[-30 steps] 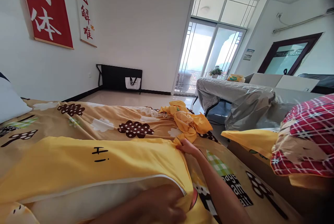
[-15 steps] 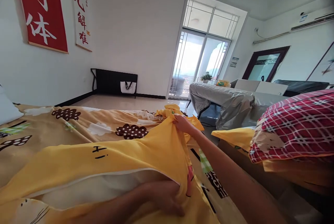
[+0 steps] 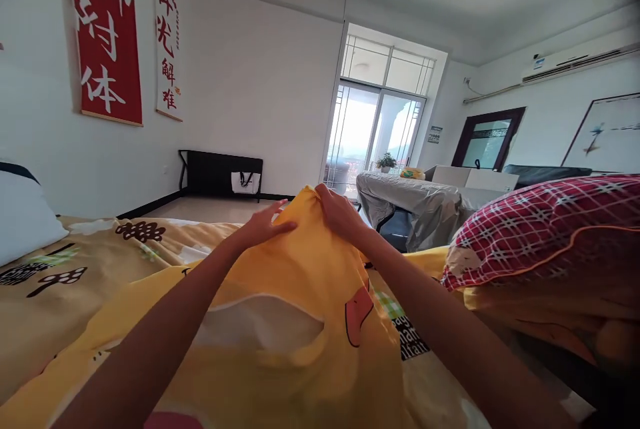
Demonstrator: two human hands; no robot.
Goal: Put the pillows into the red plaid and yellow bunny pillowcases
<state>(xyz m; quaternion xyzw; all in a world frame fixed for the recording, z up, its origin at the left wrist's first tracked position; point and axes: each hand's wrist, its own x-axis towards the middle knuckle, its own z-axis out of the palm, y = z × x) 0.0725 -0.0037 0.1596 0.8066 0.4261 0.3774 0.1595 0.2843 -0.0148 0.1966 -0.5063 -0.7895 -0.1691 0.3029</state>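
A yellow pillowcase (image 3: 295, 249) with a red cartoon patch and a white-lined opening spreads across the bed in front of me. My right hand (image 3: 341, 214) grips its far corner and holds it raised to a peak. Just left of that peak is my left hand (image 3: 265, 224), its thumb and fingers spread apart beside the cloth. White lining shows through the gaping slot below my hands. Whether anything lies inside the case, I cannot tell.
A brown patterned bedsheet (image 3: 95, 236) lies under the pillowcase. At the right rests a red plaid pillow (image 3: 540, 219) on yellow bedding. A white pillow (image 3: 25, 216) is at the left edge. Beyond the bed stands a plastic-covered table (image 3: 405, 192).
My left hand has come out of the pillowcase's opening and moved up to the far corner. My right hand still holds that corner, now lifted higher. The view has tilted upward.
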